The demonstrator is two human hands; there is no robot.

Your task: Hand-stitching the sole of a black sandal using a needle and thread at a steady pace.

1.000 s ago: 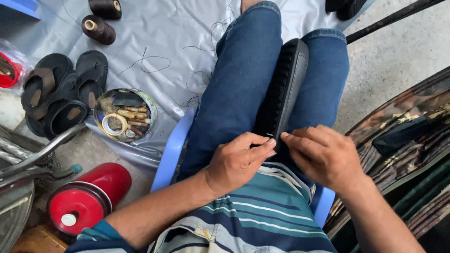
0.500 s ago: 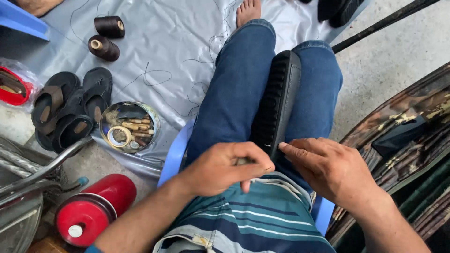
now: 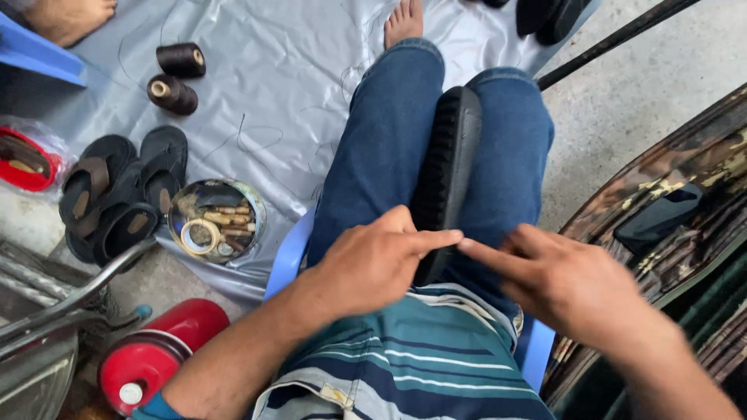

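On the grey sheet at left, black sandals [image 3: 117, 198] and a round tin [image 3: 216, 220] of small parts are lying beside two thread spools [image 3: 176, 76]. Centre, the left hand [image 3: 373, 260] is curling against a black shoe sole [image 3: 445, 175] standing on edge between the knees. Rightward, the right hand [image 3: 564, 276] is touching it with fingers extended, gripping nothing visible.

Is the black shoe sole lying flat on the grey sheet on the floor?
No, the black shoe sole stands on its edge between the person's knees, with the left hand touching its near end.
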